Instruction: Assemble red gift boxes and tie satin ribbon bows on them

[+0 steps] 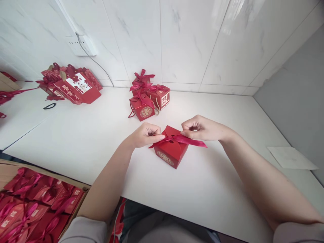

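Head view: left fingers [155, 138] and right fingers [191, 134] pinch the ribbon [195, 141].

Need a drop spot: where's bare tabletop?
Bare: the white tabletop between right hand, tiled wall and white paper; also between left hand, red paper pile and cardboard carton. Crowded: around the ribboned gift box between both hands, the gift box cluster behind it, and inside the carton.

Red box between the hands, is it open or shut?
Shut. The red box has its curved top flaps folded over, and the left hand and right hand pinch the ribbon across them.
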Demonstrator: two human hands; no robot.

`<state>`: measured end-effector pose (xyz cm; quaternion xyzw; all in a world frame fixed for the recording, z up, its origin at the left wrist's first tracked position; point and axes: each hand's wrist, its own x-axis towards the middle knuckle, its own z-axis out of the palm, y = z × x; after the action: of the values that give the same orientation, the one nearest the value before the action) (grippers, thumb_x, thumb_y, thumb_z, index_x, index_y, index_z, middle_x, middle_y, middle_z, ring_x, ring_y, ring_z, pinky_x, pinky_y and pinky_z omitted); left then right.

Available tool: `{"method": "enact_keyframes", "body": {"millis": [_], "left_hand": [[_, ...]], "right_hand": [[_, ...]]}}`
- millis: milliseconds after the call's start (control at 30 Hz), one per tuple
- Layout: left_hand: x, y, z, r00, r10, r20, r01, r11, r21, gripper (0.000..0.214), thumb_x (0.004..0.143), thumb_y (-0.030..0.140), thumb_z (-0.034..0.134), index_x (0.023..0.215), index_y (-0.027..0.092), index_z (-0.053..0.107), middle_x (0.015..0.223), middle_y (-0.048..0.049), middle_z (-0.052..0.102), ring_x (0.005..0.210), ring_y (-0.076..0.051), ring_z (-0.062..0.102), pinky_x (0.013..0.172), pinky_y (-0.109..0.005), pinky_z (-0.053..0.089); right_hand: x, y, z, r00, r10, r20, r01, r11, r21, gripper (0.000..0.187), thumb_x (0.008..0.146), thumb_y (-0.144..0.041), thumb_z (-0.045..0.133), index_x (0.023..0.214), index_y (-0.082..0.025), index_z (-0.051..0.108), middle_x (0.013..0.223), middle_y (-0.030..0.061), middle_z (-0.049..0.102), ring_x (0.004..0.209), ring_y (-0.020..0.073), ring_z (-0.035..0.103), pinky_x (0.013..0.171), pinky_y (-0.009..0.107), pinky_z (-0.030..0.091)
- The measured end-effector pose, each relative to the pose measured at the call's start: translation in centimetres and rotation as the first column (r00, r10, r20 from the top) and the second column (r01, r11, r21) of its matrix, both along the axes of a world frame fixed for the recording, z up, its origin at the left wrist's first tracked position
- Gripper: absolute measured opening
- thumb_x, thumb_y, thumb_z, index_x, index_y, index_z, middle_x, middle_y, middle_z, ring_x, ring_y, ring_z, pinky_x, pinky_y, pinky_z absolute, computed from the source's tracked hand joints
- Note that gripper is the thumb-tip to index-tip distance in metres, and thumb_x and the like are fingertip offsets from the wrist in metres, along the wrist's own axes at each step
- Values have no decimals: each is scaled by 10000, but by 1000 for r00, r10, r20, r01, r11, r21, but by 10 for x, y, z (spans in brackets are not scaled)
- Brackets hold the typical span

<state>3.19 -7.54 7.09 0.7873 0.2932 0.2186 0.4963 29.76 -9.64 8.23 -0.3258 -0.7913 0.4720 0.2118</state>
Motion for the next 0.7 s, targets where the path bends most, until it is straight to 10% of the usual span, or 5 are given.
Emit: {"method": "enact_keyframes", "body": {"millis": [300, 467, 700], "left_hand": [[0, -2, 6, 998, 20, -68, -21, 1000, -10, 390, 825, 383, 666, 619, 167, 414, 591, 46, 380, 531, -70, 324, 504, -237, 252], [2, -3, 9, 972, 237, -4, -237, 971, 26, 317, 811, 404, 679, 805, 195, 441, 717, 42, 437, 611, -80, 416, 576, -224, 346], [-5, -2, 16, 981, 112, -156, -108, 993, 38, 361, 771, 459, 712, 844, 198, 474, 813, 16, 482, 689, -103, 446, 615, -244, 365]], "right_hand": [[5, -15, 27, 974, -131, 182, 128, 991, 31, 296, 920, -508, 542, 1097, -271, 527, 692, -44, 528, 596, 123, 431, 544, 241, 353], [7, -21, 35, 945, -156, 289, 120, 983, 137, 250, 919, -506, 528, 945, -258, 544, 706, -37, 563, 583, 122, 453, 542, 247, 368], [2, -27, 40, 836, -381, 395, 311, 922, 231, 264, 924, -465, 498, 792, -238, 523, 676, -29, 583, 560, 132, 462, 500, 262, 349]]}}
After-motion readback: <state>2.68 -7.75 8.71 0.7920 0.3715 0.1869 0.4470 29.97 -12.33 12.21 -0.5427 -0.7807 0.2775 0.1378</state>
